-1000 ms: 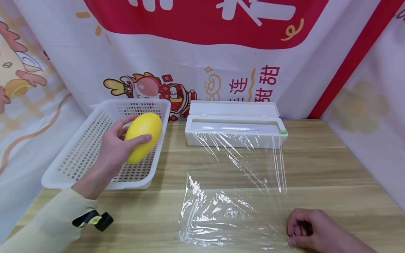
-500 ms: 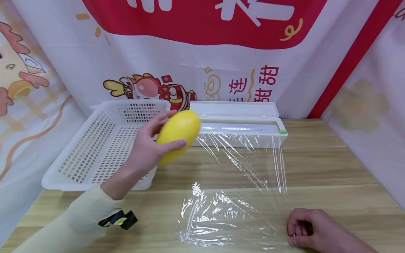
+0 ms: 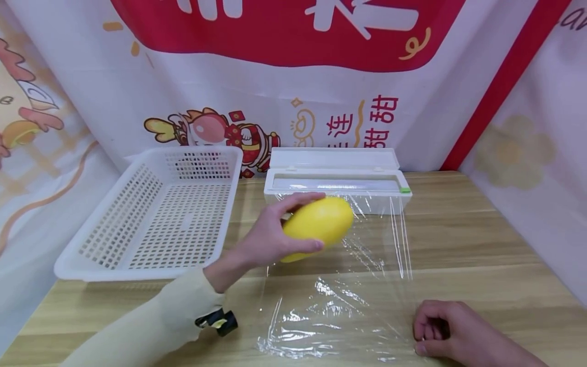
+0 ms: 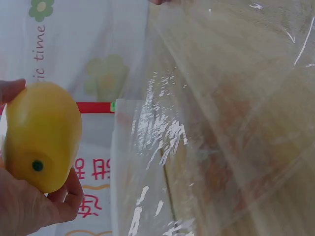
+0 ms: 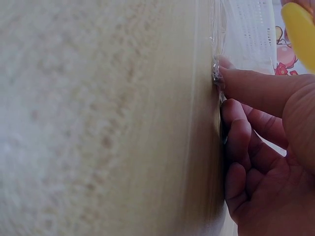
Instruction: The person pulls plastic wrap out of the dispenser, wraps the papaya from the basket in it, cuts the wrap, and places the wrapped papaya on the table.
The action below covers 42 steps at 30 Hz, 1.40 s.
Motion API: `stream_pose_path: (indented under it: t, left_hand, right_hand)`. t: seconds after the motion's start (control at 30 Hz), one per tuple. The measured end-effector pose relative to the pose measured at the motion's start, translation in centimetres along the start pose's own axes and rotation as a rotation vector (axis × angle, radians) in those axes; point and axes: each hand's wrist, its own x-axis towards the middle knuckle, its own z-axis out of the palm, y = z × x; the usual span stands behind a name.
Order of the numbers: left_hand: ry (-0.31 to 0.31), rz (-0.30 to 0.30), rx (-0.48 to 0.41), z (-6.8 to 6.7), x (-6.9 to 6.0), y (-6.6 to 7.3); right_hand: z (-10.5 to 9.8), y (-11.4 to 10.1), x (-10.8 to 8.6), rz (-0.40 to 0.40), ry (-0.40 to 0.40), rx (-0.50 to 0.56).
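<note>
Yellow mango (image 3: 321, 224) in the left hand (image 3: 269, 237), over the middle of a wood-grain surface (image 3: 468, 244), above the left part of a sheet of cling film (image 3: 330, 306) and just in front of a white cling film box (image 3: 335, 159), which stands with its lid raised along the surface's back edge. A white perforated basket (image 3: 124, 272) sits towards the back left corner. The left hand is spread only as wide as the mango, thumb on the near side and fingers round the far side. The right hand (image 3: 442, 326) rests towards the surface's front right corner, fingers curled; the right wrist view shows thumb and forefinger pinching the film's edge.

To do this well, I would judge, the right hand should hold its pinch low and steady so the film lies flat, while the left carries the mango level and sets it down softly, without dragging the film. The mango looks lifted clear, though how high cannot be told.

Its long axis slants from near left to far right, the free rounded end aimed roughly at the back right corner; in the left wrist view a dark green dot (image 4: 37, 166) marks the end nearer the palm
</note>
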Motion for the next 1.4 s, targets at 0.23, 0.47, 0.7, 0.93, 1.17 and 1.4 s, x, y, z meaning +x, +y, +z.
stream_pose_path:
  t: [0.23, 0.47, 0.7, 0.93, 1.17, 1.4]
  left_hand:
    - [-0.167, 0.005, 0.023, 1.7, 1.3, -1.9]
    - [-0.270, 0.004, 0.086, 2.8, 2.6, -3.9]
    - [-0.337, -0.030, 0.100, 3.8, 3.1, -5.3]
    - [-0.361, -0.069, 0.149, 3.8, 3.1, -5.4]
    - [-0.382, -0.078, 0.156, 3.7, 2.9, -5.8]
    - [-0.420, -0.066, 0.144, 3.6, 2.9, -5.9]
  right_hand:
    - [0.0, -0.2, 0.1, 0.028, -0.014, 0.012]
    - [-0.1, -0.1, 0.1, 0.066, -0.023, 0.017]
    - [-0.2, 0.1, 0.1, 0.067, -0.031, 0.025]
    - [-0.2, 0.5, 0.2, 0.004, -0.025, 0.032]
    - [0.0, 0.7, 0.2, -0.022, -0.021, 0.044]
    - [0.1, 0.9, 0.2, -0.074, 0.003, -0.001]
